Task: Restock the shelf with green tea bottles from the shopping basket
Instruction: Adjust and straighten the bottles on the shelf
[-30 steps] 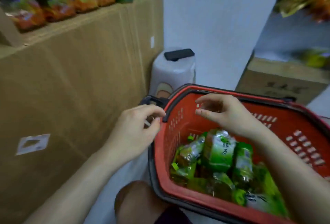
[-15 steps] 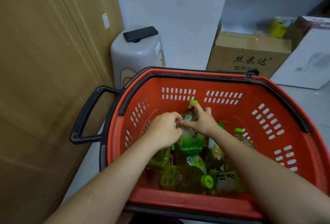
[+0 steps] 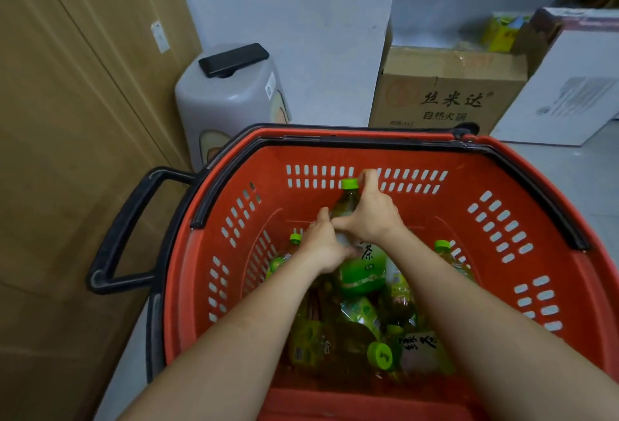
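A red shopping basket (image 3: 495,219) with a black rim sits on the floor below me, holding several green tea bottles with green caps. One upright green tea bottle (image 3: 363,269) stands near the basket's middle. My right hand (image 3: 371,216) grips its neck just below the cap. My left hand (image 3: 323,246) is closed on its body from the left. Other bottles lie on their sides beneath my forearms, one with its cap (image 3: 380,355) facing up. The shelf is out of view.
A tall cardboard wall (image 3: 67,152) runs along the left, close to the basket's black pull handle (image 3: 124,229). A grey bin (image 3: 231,98) with a black phone on top stands behind the basket. Cardboard boxes (image 3: 445,95) sit at the back right.
The view tipped down from the shelf to the basket. Both hands dropped from the basket's rim into it and closed on one upright bottle.
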